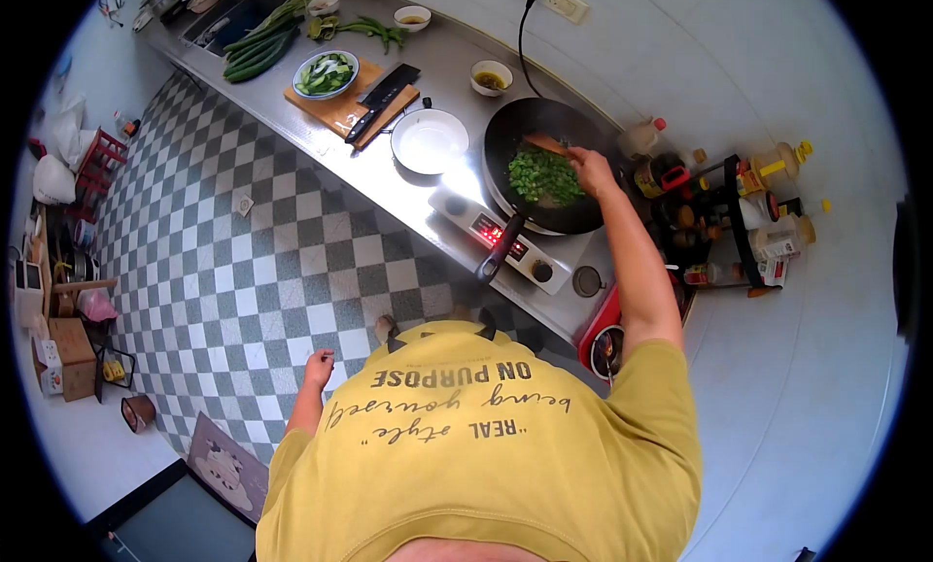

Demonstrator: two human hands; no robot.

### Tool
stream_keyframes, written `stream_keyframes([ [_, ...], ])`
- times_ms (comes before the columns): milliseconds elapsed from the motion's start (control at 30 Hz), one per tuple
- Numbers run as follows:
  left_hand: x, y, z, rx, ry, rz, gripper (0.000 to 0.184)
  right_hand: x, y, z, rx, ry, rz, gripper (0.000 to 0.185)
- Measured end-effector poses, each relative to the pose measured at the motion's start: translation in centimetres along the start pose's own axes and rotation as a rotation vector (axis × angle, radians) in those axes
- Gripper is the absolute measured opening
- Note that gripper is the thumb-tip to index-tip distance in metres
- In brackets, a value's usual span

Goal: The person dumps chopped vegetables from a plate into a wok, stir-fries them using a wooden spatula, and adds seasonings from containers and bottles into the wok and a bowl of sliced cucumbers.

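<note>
My right hand [591,170] is closed on the handle of a wooden spatula [546,144], its blade reaching into the black wok [504,125]. Chopped green vegetables [539,176] lie in the wok, under and beside the spatula. The wok sits on a cooktop [549,273] with red lit digits, and its dark handle [501,251] points toward my body. Down at my left side, over the tiled floor, hangs my left hand [319,368], fingers loosely curled and no object visible in them.
Left of the wok are a white pan [430,142], a cleaver [384,101] on a cutting board [335,115], and a bowl of cut cucumber [326,74]. A small bowl [491,78] stands behind. Bottles fill a rack [734,222] at right.
</note>
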State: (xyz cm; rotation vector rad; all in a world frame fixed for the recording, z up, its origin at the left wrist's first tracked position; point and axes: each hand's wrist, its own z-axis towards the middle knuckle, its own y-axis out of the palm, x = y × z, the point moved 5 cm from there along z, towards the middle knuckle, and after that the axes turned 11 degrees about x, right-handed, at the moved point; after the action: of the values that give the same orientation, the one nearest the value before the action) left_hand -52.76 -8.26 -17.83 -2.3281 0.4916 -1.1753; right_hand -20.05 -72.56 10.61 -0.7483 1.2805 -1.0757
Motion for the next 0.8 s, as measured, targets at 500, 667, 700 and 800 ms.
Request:
stream_keyframes([
  [500,-4.4,0.2,0.3,-0.036,-0.107,-0.044,0.020,4.0,-2.5,-1.7,0.029,0.187,-0.100,0.026],
  [667,-1.4,-0.8,0.9,0.025,-0.019,-0.008,0.020,3.5,-3.1,-2.5,0.001,0.165,-0.124,0.023],
  [700,-1.0,-0.8,1.1,0.024,-0.012,-0.020,0.020,3.4,-3.6,-2.8,0.007,0.158,-0.113,0.023],
  [800,-0.4,-0.3,1.0,0.020,0.012,-0.009,0.021,2.6,-3.4,-4.9,-0.045,0.055,-0.004,0.023],
])
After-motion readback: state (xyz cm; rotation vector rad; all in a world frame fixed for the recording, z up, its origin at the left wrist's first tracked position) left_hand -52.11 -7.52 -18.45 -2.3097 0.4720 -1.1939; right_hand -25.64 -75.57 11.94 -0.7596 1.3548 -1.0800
